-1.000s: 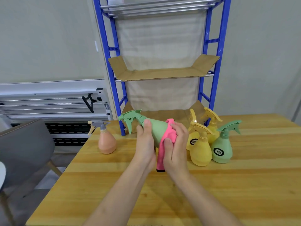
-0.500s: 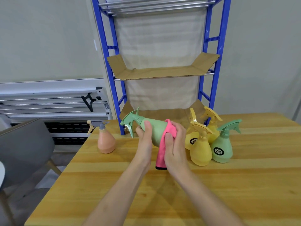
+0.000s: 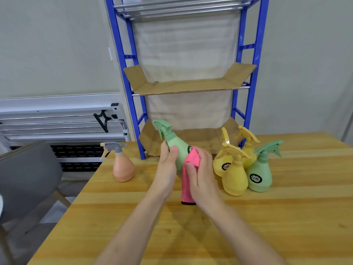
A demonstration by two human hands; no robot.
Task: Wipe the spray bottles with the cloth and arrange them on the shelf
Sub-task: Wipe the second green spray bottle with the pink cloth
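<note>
Wooden table [image 3: 286, 217], left hand [image 3: 167, 169] gripping green bottle [image 3: 176, 150], right hand [image 3: 200, 176] clutching pink cloth [image 3: 188, 190], labels unreadable

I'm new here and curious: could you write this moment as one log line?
step: wiping | left hand: holds green bottle | right hand: presses pink cloth on it | shelf: no bottles yet

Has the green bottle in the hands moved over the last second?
Yes. The held green bottle has tipped up: its nozzle pointed left near the blue shelf post before, and now rises in front of the lower cardboard liner.
</note>
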